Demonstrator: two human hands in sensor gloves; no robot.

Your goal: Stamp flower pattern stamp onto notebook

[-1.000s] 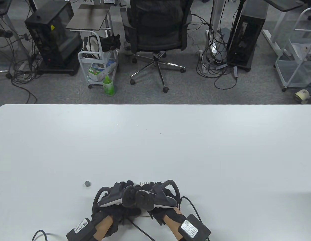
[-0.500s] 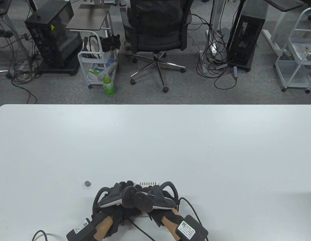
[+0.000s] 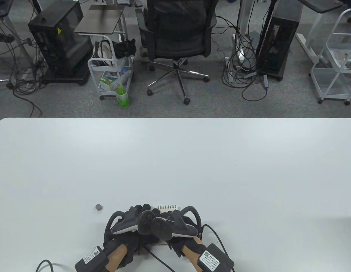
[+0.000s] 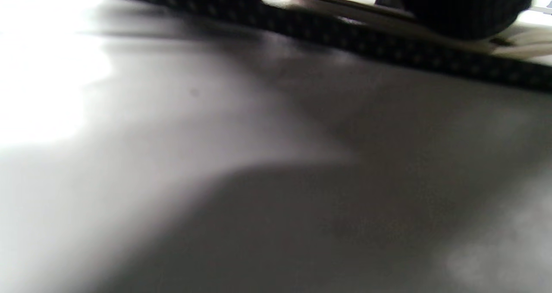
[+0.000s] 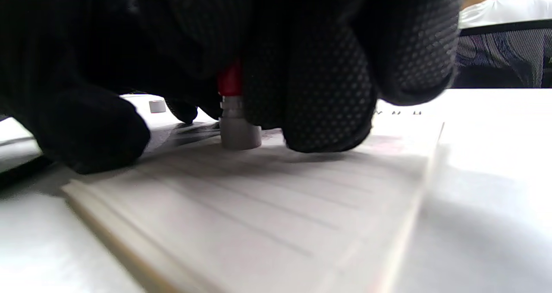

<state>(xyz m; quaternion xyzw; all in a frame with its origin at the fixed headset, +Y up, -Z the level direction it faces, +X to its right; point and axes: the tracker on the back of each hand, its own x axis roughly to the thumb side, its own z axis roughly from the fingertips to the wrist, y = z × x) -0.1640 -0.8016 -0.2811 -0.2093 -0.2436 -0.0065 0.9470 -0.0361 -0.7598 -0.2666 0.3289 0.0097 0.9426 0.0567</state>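
Barely any change over the last second: right hand (image 3: 175, 225) slid a touch toward the near edge of the table (image 3: 175, 158), uncovering a bit more of the spiral binding at the top of the notebook (image 5: 267, 206). Left hand (image 3: 130, 223) pretty much where it was. Probably means the press is happening right now, or just wrapping up.

Right hand wrapped around the stamp (image 5: 237, 120), fingers (image 5: 327, 99) closed on its red upper part, grey ribbed base sitting flat on the lined page. No print visible yet, hidden under the base.

Left hand parked beside it on the notebook's left side, most likely pinning it down, but can't tell from the blurry left wrist view whether the fingers are curled or flat.

Materials: notebook is a thick stack of white ruled paper, soft matte, slightly fanned edges. Stamp looks like hard plastic, cylindrical. Gloves black, knit, with a dotted grippy texture. Table smooth, white, a bit glossy. Small grey cap (image 3: 99, 207), round, well off to the left, probably the stamp's lid.
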